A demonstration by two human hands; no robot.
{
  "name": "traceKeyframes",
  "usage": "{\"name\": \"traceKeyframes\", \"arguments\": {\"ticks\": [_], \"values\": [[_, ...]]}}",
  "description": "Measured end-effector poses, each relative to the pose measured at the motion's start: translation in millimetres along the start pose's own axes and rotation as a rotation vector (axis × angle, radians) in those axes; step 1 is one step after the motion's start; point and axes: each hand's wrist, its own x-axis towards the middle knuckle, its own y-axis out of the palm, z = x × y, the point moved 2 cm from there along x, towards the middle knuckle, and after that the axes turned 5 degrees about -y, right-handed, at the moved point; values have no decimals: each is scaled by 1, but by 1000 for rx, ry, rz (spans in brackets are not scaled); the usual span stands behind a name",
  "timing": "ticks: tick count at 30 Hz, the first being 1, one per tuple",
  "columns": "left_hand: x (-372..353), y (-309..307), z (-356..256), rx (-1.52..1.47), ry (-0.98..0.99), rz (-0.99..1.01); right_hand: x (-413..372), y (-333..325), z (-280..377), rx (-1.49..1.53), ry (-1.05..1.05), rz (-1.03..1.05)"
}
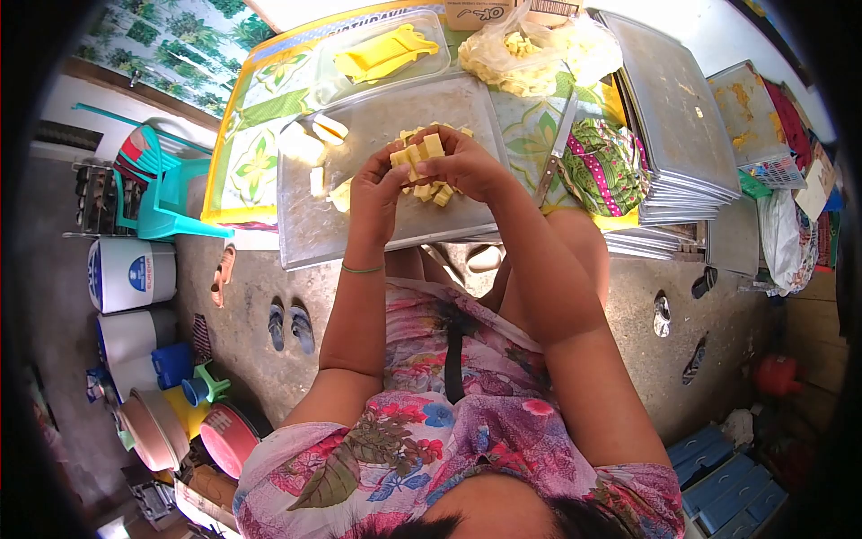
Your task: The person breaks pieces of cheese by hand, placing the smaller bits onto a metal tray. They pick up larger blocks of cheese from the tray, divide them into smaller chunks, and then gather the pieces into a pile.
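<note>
My left hand and my right hand are close together above a metal tray. Between their fingers they grip a row of small pale yellow blocks, perhaps cut cake or bread. More cut pieces lie in a pile on the tray just below and behind my hands. To the left, larger pale slices rest on the same tray, some washed out by bright sun. My fingers are curled around the blocks, and parts of the pile are hidden behind them.
A clear plastic tub with a yellow cloth-like item stands behind the tray. Plastic bags of yellow pieces lie at the back. Right are a long knife, a green patterned cloth and stacked metal trays.
</note>
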Motion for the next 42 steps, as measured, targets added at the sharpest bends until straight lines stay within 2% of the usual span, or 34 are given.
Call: {"name": "traceKeyframes", "arguments": {"ticks": [5, 14, 17, 20, 23, 26, 29, 32, 35, 38, 41, 42], "values": [[0, 0, -2, -77, 3, 23, -1, 3, 3, 43, -2, -21], [4, -10, 9, -105, -140, 0, -3, 13, 10, -535, -115, -72], [5, -11, 10, -33, -133, -52, -3, 10, 6, -568, -103, -57], [4, -10, 4, -81, -147, -62, -5, 13, 12, -456, -72, -58], [3, -7, 0, -152, -130, -75, 2, 2, 7, -538, -109, -152], [4, -12, 3, -218, -154, -69, 0, -10, 16, -1243, -318, -373], [7, -18, 9, -226, -149, -53, 5, -27, 6, -1283, -327, -452], [5, -16, 8, -241, -123, -83, 6, -28, -6, -1672, -424, -465], [3, -16, 6, -238, -108, -89, 5, -18, -6, -1779, -650, -467], [2, -14, 4, -218, -95, -85, 6, 1, 7, -1107, -395, -92], [0, -8, 3, -212, -76, -124, -3, 19, 14, -1194, -576, -28], [0, -7, 3, -205, -72, -115, -2, 19, 11, -1104, -515, -5]]}}
